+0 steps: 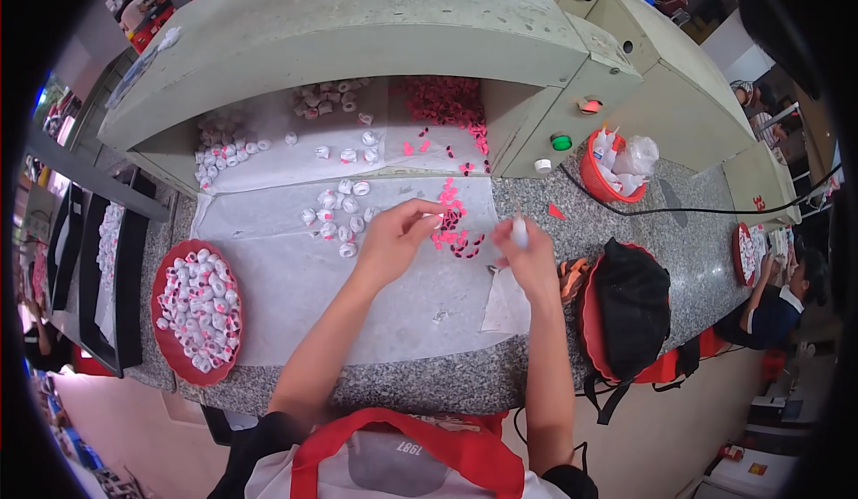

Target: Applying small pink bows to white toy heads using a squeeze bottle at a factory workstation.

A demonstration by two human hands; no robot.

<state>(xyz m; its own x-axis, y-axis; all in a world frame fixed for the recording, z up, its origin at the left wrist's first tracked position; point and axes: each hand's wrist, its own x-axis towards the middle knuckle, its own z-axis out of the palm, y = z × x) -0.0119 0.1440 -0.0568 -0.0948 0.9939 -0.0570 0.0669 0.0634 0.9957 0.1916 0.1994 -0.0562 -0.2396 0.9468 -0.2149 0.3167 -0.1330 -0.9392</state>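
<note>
My left hand (399,241) is over the white sheet (295,320), thumb and forefinger pinched on a small white piece, mostly hidden by the fingers. Just beyond its fingertips lies a scatter of small pink and dark red pieces (454,202). In my right hand (533,262), to the right of that scatter, is a small white squeeze bottle (519,232) with a thin needle-like tip pointing up and away. Several small white rounded pieces with pink marks (328,200) sit on the sheet, left of my left hand.
A lit grey booth (357,29) arches over the far side, with more white and pink pieces inside. At left stands a red tray (234,356) heaped with white pieces. On the right are a red basket (615,190) of bottles, a black cloth (633,307) and a black cable (715,210).
</note>
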